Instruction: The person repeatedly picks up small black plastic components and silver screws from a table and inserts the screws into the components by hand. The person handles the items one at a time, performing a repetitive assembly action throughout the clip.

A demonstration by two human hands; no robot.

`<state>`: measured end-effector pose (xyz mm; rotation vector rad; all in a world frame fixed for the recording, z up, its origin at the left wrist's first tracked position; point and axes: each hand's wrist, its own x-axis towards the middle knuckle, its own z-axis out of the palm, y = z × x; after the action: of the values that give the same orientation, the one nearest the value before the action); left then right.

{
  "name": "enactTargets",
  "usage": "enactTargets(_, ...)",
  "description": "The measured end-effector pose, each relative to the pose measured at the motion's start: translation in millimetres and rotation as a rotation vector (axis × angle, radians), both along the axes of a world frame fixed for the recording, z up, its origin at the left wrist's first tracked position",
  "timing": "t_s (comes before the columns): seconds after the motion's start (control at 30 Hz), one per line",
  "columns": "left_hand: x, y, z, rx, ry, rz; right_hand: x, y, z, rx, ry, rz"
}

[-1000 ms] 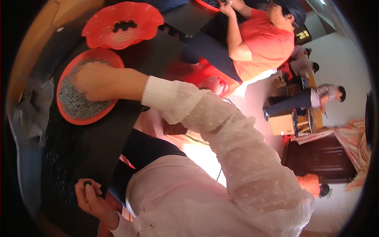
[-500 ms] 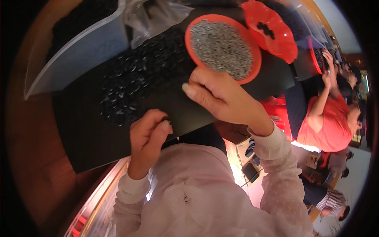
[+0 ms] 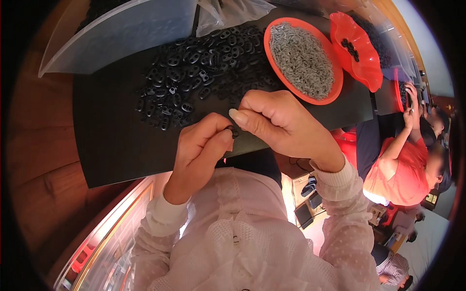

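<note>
In front of my body, my left hand [image 3: 200,150] pinches a small black plastic piece [image 3: 234,131], likely a cord lock, between thumb and index finger. Close beside it is my right hand [image 3: 286,121], with fingers curled and thumb pressed against the index finger. What that grip holds, if anything, is hidden. Beyond both hands, a heap of loose black two-holed cord locks [image 3: 187,72] spreads over the dark table [image 3: 116,145]. An orange-red bowl [image 3: 338,86] full of small metal springs [image 3: 303,60] stands past my right hand.
A red wavy-edged dish [image 3: 364,72] with a few black pieces lies right of the bowl. At the back left stands a translucent plastic bin [image 3: 136,36], beside a clear bag [image 3: 230,14]. A person in a red shirt [image 3: 400,172] works at far right.
My left hand has moved up and right, bringing the black piece close to my right hand. The view has shifted, so the table items appear farther right and higher.
</note>
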<state>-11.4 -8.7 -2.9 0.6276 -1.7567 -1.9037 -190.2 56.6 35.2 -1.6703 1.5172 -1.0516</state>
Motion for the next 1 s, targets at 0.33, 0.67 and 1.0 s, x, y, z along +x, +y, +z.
enactTargets(0.33, -1.4, -1.6, -9.2, -0.042, 0.109, 0.015, 10.2, -2.0, -3.4, -0.038, 0.072, 0.009)
enactTargets(0.67, 0.9, -1.7, -10.3, -0.048, 0.151, 0.027, 10.4, 7.1, 4.0, 0.09, -0.112, -0.055)
enactTargets(1.0, 1.2, -2.2, -14.4, -0.093, 0.163, 0.026, 15.3, 6.3, -2.2, 0.008, -0.003, 0.003)
